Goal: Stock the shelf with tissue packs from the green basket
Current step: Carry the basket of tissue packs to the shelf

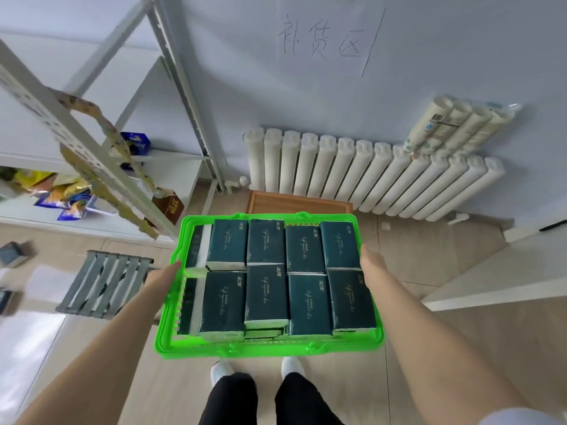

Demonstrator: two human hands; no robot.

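A bright green basket (270, 346) hangs in front of me above the floor, filled with several dark green tissue packs (266, 294) lying flat in two rows, more beneath them. My left hand (167, 276) grips the basket's left rim and my right hand (372, 260) grips its right rim; the fingers are hidden under the rims. The white metal shelf (101, 167) stands to the left, holding snack bags and a blue box.
A white radiator (362, 173) runs along the wall ahead, with a pack of paper rolls (460, 127) on top. A wooden tray (294, 204) lies below it. A grey folding stool (107, 283) stands at the left. My feet (257, 368) are under the basket.
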